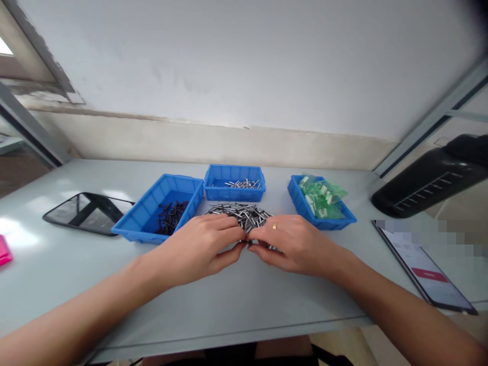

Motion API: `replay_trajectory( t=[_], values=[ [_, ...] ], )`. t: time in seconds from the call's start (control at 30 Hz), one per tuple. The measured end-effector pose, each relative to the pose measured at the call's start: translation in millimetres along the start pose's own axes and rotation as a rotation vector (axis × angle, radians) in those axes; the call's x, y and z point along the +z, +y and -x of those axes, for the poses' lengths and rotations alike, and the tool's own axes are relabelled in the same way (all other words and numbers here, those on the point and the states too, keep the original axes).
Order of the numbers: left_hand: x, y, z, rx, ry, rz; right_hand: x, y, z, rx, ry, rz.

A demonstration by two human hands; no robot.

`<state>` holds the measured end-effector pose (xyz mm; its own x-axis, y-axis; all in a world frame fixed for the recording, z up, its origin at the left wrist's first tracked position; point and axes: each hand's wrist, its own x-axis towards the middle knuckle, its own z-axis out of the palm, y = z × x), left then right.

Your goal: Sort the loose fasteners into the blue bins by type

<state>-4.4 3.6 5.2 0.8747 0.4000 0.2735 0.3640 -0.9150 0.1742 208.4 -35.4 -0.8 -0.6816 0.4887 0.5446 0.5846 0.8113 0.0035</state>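
A loose heap of small metal pins [244, 212] lies on the grey table [229, 300], just in front of me. My left hand [202, 246] and my right hand [290, 243] meet at the near edge of the heap, fingertips pinched together and touching. What the fingertips hold is too small to make out. My right hand wears a ring. Behind the heap stand three blue bins: a left bin [150, 216] with dark small parts, a middle bin [233, 192] with a few metal pins, and a right bin [305, 206] with green plastic bags.
A dark phone [87, 212] lies face up at the left, with a pink object [4, 250] at the table's left edge. A tablet [427, 269] with a lit screen lies at the right, behind it a black device [430, 178]. A wall closes the table's back.
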Motion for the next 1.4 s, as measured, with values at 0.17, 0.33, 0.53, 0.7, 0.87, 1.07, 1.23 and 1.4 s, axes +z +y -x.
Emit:
replay_trajectory(
  t=[0.17,0.33,0.53,0.7,0.87,1.07,1.23,1.4],
  values=[
    [0.8,-0.5,0.3,0.001,0.015,-0.003,1.6,1.1,-0.2,-0.009,0.024,0.010],
    [2.4,-2.2,0.6,0.011,0.027,0.009,1.0,-0.2,0.3,-0.002,0.028,0.022],
    [2.6,-3.4,1.6,0.021,0.043,0.010,2.0,1.9,0.5,-0.017,0.047,0.012],
    [1.8,-3.0,1.5,0.017,0.044,0.006,1.9,1.5,-0.8,-0.019,0.053,0.000],
    [1.7,-2.8,1.5,0.044,0.051,0.005,0.2,-0.6,-0.9,-0.037,0.037,0.023],
    [0.9,-2.0,-0.8,0.050,0.052,0.000,0.3,-0.8,-1.9,-0.044,0.041,0.034],
    [0.9,-2.3,0.3,0.045,0.047,0.003,0.0,-0.5,-1.8,-0.046,0.052,0.029],
    [1.3,-3.5,1.5,0.036,0.049,0.010,0.8,0.3,0.0,-0.034,0.068,0.009]
  ],
)
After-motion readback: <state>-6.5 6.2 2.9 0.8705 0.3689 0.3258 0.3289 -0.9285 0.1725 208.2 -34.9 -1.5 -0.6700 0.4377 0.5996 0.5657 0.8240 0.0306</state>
